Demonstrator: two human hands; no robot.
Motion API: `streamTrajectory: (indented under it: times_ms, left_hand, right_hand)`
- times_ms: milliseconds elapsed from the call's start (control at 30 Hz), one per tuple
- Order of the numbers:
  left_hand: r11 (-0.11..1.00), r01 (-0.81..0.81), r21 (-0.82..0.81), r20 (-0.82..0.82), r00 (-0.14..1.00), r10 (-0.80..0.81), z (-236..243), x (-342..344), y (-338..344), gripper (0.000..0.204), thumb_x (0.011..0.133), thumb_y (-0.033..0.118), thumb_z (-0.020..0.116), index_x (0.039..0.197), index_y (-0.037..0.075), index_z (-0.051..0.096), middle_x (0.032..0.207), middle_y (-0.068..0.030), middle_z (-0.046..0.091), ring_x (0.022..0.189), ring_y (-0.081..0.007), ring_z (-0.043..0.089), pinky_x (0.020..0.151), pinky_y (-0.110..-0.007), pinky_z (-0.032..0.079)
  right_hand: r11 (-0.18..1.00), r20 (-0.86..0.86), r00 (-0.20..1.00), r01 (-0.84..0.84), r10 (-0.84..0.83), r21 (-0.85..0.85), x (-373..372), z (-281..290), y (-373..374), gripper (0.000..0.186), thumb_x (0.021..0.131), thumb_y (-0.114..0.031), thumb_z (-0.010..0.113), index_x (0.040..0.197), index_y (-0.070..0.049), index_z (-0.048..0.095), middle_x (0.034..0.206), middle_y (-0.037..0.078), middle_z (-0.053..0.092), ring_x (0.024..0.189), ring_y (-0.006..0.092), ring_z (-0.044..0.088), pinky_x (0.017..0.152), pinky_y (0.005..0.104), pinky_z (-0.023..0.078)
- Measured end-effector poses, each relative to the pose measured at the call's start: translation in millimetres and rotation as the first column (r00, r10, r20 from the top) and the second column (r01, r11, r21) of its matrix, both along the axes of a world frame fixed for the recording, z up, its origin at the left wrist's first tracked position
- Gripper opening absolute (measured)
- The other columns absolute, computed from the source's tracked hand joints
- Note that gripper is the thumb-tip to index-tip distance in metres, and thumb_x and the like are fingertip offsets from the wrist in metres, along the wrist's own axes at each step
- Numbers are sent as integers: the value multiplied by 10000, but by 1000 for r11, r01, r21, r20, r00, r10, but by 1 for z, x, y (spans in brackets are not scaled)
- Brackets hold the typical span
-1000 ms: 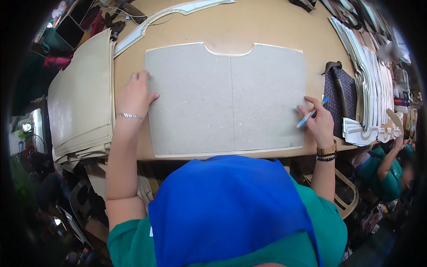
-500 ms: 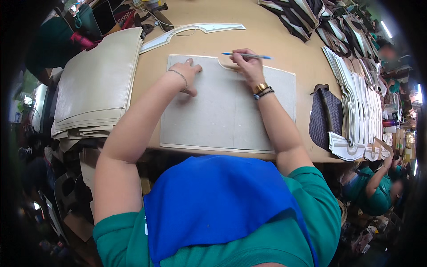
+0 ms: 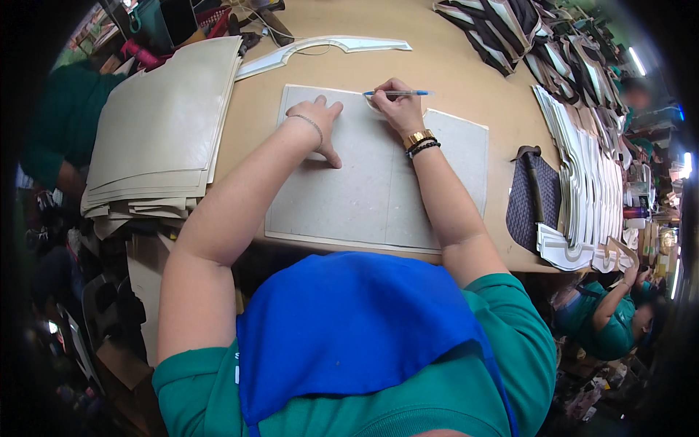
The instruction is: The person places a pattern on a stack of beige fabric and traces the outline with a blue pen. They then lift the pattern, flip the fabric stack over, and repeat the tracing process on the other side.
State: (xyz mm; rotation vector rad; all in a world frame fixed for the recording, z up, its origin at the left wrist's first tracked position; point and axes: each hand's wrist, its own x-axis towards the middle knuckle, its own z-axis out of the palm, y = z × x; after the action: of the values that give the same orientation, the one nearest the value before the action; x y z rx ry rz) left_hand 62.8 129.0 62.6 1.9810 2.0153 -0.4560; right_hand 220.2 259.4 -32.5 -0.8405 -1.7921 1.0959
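Note:
A flat grey template board (image 3: 349,191) with a curved notch in its far edge lies on a slightly larger cream sheet, whose rim shows around it. My left hand (image 3: 317,125) presses on the board's far left part, fingers spread. In my right hand (image 3: 400,109) is a blue ballpoint pen (image 3: 411,92), gripped near its tip and tilted almost flat. The pen tip points left, at the left corner of the notch; the hand covers much of the curve. Whether the tip touches the sheet I cannot tell.
A tall stack of cream sheets (image 3: 164,109) stands at left. Beyond the board lies a curved white pattern piece (image 3: 320,45). At right are a hammer (image 3: 535,182) on a dark textured piece, rows of white cut pieces (image 3: 586,175) and dark striped pieces (image 3: 488,29). Co-workers sit nearby.
My right hand with the pen has moved slightly left, bringing the tip to the notch's left corner. My left hand stays on the board, its thumb a little farther right. The view has shifted slightly.

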Motion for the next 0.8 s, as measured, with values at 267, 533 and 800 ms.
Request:
streamTrajectory:
  times_ms: [267, 533, 800]
  left_hand:
    - [1000, -9, -21, -2, 1000, 9, 4, 2, 1, 1064, 451, 559, 862, 1302, 99, 418, 1298, -198, 473, 1075, -359, 589, 888, -404, 509]
    - [998, -14, -58, 17, 1000, 15, -4, -1, 6, 1096, 460, 555, 867, 1347, 145, 370, 1363, -160, 425, 1189, -334, 519, 897, -538, 488]
    - [1000, 2, 7, 42, 999, -2, -4, -1, 5, 1059, 439, 532, 879, 1295, 119, 414, 1334, -188, 452, 1115, -362, 570, 883, -448, 513]
  right_hand:
    - [1000, 18, 1000, -17, 17, 23, 1, 2, -3, 129, 781, -133, 672, 808, -10, 640, 725, 57, 672, 645, 94, 620, 586, 232, 494]
    - [968, -301, 950, 6, -84, -251, 18, 21, -1, 132, 843, -127, 633, 915, -17, 643, 771, 54, 686, 696, 105, 630, 629, 225, 504]
    - [963, -113, 958, 252, -263, -98, 125, -4, 30, 83, 794, -92, 644, 820, -13, 633, 719, 46, 667, 670, 89, 613, 603, 232, 490]
